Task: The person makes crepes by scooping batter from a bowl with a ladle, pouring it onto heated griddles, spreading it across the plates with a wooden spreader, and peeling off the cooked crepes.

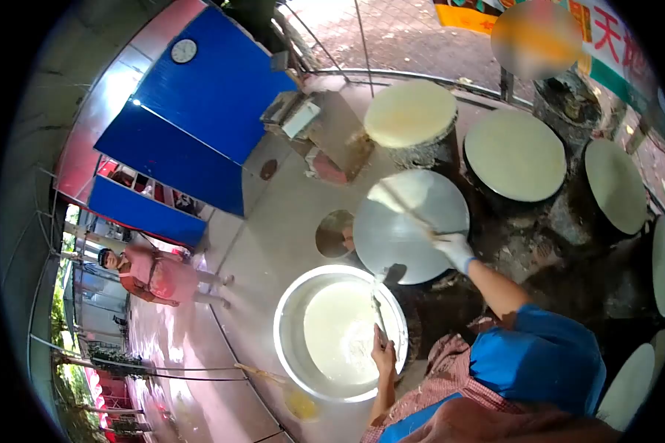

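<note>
My left hand (pixel 383 352), bare, is closed around the handle of a ladle (pixel 377 301). The ladle has pale batter on it and reaches from above a large metal basin (pixel 282 325) toward the near edge of a round grey griddle (pixel 414 251). Pale liquid batter (pixel 332 332) lies in the basin. Over the griddle my right hand (pixel 452 249), in a white glove, grips a wooden stick (pixel 399 201) that is blurred along its length. A whitish film of batter covers the griddle's far left part. The stick's far end cannot be made out.
Several round griddles with pale sheets stand around, including one sheet (pixel 411 113) behind and another (pixel 516 155) to the right. A brick-and-block stand (pixel 321 140) is at the back. A person (pixel 155 273) in a pink apron stands at left, near blue panels (pixel 199 88).
</note>
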`<state>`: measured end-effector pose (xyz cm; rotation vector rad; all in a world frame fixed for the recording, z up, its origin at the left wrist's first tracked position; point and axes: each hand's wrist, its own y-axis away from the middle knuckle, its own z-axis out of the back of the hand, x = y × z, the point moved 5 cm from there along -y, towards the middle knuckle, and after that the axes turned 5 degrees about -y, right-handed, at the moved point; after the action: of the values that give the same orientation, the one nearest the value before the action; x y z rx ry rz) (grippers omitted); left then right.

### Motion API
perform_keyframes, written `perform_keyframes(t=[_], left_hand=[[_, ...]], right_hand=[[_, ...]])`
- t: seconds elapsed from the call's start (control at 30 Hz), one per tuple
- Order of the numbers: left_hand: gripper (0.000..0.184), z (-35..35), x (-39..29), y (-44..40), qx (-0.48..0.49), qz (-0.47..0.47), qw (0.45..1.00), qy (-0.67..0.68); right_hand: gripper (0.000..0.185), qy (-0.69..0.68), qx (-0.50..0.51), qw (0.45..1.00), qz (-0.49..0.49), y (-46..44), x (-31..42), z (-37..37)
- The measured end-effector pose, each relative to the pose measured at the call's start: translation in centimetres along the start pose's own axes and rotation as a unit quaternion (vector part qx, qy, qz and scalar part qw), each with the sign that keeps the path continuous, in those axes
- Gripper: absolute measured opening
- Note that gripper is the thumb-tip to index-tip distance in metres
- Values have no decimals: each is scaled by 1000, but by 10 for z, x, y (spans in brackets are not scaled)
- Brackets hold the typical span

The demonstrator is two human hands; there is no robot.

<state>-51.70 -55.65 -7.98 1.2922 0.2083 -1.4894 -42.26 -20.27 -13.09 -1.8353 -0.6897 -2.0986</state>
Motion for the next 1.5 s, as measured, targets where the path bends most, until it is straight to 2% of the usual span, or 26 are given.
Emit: perform_keyframes(t=[0.03,0.1,0.17,0.2,0.27,0.3,0.33,0.37,0.43,0.5,0.53,0.57,0.63,0.7,0.77,0.83,0.9,0.97,1.07,1.17,1.23,1.3,1.37,1.4,1.43,1.5], left_hand=[[68,3,5,0,6,-9,1000,-5],[68,9,16,4,7,-52,998,-34],[67,12,15,2,-4,-88,994,-56],[67,12,12,-1,-10,-106,992,-64],[67,9,13,3,-29,-137,989,-50],[67,9,12,-1,-44,-160,983,-74],[68,7,17,-1,-62,-180,977,-95],[69,5,21,-2,-83,-199,970,-115],[70,1,30,-6,-106,-199,964,-142],[71,-2,28,-2,-103,-182,970,-120],[71,-5,20,0,-108,-172,971,-128],[70,-11,43,-5,-95,-88,990,-52],[70,-16,43,0,-97,-51,994,-11],[71,-24,33,15,-97,-4,995,17],[73,-27,20,36,-100,53,993,31],[70,-29,48,40,-151,75,982,80],[70,-32,46,60,-153,77,981,93],[71,-37,44,67,-151,101,976,123],[71,-37,57,71,-151,91,973,147],[71,-44,141,62,-203,75,967,135],[72,-41,164,72,-226,67,963,133],[75,-47,161,82,-210,76,955,195],[75,-46,131,89,-184,90,952,226],[75,-47,192,77,-217,109,961,132],[75,-50,189,81,-210,106,962,141],[74,-53,179,85,-198,94,962,162]], right_hand=[[36,110,71,991,10,3,25,-9],[36,208,82,975,11,16,81,22],[31,132,54,990,0,7,80,73],[28,-7,12,999,-37,-12,29,83],[17,-60,-6,998,-24,-28,-33,46],[18,-122,30,991,-54,-14,-29,21],[20,-112,62,990,-65,-16,-37,-4],[22,-51,119,985,-116,-12,-18,-4],[19,-35,183,977,-104,-21,20,33],[19,-59,140,982,-110,-47,34,80],[18,-101,117,975,-158,-53,42,84],[18,-140,94,963,-213,-51,39,86],[21,-167,169,964,-123,-65,-8,44],[26,-95,214,957,-170,-49,7,37],[26,-32,276,953,-119,-71,-18,60],[32,-19,249,936,-250,-79,35,101],[20,-161,157,949,-221,-104,57,98],[16,-90,261,935,-221,-111,25,66],[20,-53,320,900,-292,-84,-6,55],[24,-24,328,938,-108,-121,-15,76],[28,-74,269,934,-222,-132,70,88],[29,-27,248,942,-225,-159,57,68],[27,21,350,897,-268,-142,44,53],[25,29,375,885,-275,-130,38,56],[25,7,391,871,-298,-120,34,64],[23,2,404,878,-257,-115,10,81]])
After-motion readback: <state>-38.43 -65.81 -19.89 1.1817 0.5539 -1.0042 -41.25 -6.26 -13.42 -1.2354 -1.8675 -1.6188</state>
